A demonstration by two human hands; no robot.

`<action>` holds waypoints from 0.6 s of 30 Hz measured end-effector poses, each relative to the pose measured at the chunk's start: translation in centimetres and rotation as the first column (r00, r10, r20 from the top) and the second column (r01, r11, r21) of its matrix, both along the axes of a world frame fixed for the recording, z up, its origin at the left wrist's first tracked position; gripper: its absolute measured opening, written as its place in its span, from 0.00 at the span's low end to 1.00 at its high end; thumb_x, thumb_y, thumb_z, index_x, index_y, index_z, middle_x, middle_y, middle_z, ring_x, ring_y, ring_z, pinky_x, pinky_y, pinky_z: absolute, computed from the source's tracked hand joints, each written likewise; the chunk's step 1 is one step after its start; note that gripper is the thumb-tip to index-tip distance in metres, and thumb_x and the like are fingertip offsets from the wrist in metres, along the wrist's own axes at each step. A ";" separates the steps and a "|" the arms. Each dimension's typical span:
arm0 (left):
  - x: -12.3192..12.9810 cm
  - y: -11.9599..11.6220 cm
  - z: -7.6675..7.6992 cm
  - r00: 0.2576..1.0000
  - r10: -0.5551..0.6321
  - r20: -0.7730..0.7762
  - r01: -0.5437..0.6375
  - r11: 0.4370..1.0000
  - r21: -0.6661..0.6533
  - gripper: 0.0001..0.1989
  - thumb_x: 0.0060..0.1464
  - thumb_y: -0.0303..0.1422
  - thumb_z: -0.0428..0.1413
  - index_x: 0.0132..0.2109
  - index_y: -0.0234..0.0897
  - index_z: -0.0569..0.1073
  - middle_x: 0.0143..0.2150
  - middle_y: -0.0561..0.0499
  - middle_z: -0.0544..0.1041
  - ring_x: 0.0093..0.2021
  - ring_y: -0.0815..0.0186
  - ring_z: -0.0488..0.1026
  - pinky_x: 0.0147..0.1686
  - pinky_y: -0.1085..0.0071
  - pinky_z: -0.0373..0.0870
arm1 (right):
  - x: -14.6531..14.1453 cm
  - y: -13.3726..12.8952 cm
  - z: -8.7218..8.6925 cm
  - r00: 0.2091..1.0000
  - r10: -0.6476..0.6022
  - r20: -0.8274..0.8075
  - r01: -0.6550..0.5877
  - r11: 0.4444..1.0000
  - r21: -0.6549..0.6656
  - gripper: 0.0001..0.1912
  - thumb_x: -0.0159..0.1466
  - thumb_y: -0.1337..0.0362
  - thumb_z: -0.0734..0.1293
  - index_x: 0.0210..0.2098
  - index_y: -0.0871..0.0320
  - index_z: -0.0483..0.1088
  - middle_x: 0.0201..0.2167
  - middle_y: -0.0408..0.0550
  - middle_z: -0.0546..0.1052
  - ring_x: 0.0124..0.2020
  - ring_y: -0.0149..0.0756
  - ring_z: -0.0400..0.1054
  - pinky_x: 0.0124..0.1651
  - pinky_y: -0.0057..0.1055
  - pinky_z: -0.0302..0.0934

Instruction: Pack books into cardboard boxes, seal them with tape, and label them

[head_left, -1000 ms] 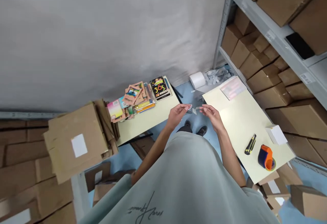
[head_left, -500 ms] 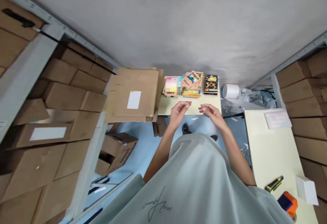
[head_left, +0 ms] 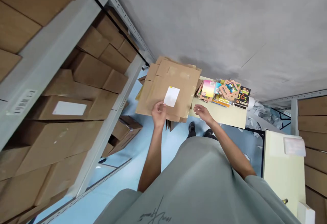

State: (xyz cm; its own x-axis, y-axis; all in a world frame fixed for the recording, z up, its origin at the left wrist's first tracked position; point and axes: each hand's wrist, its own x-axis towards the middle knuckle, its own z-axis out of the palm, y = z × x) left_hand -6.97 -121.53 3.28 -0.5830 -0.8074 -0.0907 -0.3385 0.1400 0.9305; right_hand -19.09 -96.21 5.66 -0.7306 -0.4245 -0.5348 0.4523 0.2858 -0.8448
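Flattened cardboard boxes [head_left: 184, 88] lie stacked on the left part of a pale table [head_left: 224, 115], with a white label [head_left: 171, 96] on the top one. My left hand [head_left: 158, 113] is over the near part of this stack, its fingertips beside the label; whether it touches the cardboard I cannot tell. Fingers apart and holding nothing, my right hand [head_left: 203, 112] hovers near the front edge of the table, right of the cardboard. Behind it lie a pink and yellow booklet [head_left: 208, 89], small card packs [head_left: 231, 88] and a black "365" book [head_left: 243, 96].
Shelves packed with brown boxes [head_left: 92, 70] rise on the left, and more boxes [head_left: 313, 125] stand at the far right. A side table [head_left: 281, 169] holds a pale packet [head_left: 294, 146] and a white box [head_left: 306, 213]. A white roll [head_left: 251, 102] is behind the main table.
The view has turned to the left. My left hand has moved from in front of the table to over the cardboard stack, and my right hand has shifted left towards the stack's edge.
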 end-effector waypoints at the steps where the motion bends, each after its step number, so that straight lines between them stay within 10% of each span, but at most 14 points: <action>1: 0.1 -0.9 -0.7 1.000 0.012 0.028 -0.010 0.998 -0.054 0.16 0.63 0.41 0.62 0.53 0.39 0.79 0.62 0.38 0.82 0.69 0.49 0.76 0.74 0.48 0.68 | -0.1 -1.1 -0.6 1.000 -0.020 0.003 0.020 0.999 0.042 0.24 0.59 0.51 0.79 0.51 0.54 0.77 0.53 0.55 0.85 0.51 0.45 0.81 0.56 0.45 0.76; 7: 0.3 -4.3 -2.5 0.978 0.133 0.161 -0.109 0.983 -0.147 0.26 0.58 0.33 0.65 0.62 0.34 0.75 0.79 0.27 0.62 0.83 0.37 0.52 0.82 0.36 0.45 | -0.5 -5.3 -2.4 1.000 -0.028 0.006 0.026 0.988 0.150 0.20 0.58 0.50 0.79 0.43 0.54 0.75 0.40 0.50 0.84 0.45 0.45 0.81 0.52 0.46 0.78; 13: 1.4 -7.2 -2.2 0.973 0.190 0.133 -0.172 0.976 -0.133 0.17 0.55 0.32 0.65 0.52 0.37 0.78 0.55 0.36 0.82 0.66 0.45 0.76 0.75 0.41 0.65 | -0.6 -6.1 -1.0 0.994 -0.061 -0.095 0.071 0.992 0.107 0.28 0.57 0.37 0.76 0.41 0.53 0.73 0.34 0.46 0.80 0.38 0.42 0.77 0.43 0.40 0.77; 18: 2.4 -7.4 -1.4 0.963 0.266 0.049 -0.268 0.962 0.039 0.18 0.55 0.32 0.64 0.53 0.37 0.77 0.45 0.45 0.82 0.52 0.54 0.83 0.63 0.50 0.79 | -0.5 -4.4 3.4 0.967 -0.049 -0.248 0.036 0.998 -0.059 0.29 0.62 0.33 0.73 0.43 0.52 0.77 0.42 0.50 0.83 0.47 0.47 0.78 0.51 0.41 0.76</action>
